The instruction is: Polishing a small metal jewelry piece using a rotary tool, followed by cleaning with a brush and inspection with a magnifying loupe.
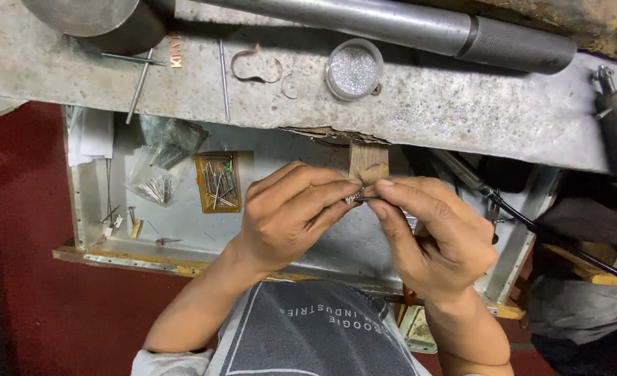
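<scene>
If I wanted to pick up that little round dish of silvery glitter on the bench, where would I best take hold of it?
Judging by its shape, take the round dish by its outer rim, fingers on opposite sides, coming straight down from above. It is shallow, open-topped and sits flat on the metal bench, so a level grip should keep the silvery grains in. The metal bar lies close behind it, so the side nearer you looks freer.

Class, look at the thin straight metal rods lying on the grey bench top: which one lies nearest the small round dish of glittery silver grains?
The upright-running rod, just left of the curved wire scraps, lies nearer the dish; the slanted rod sits farther left.
</scene>
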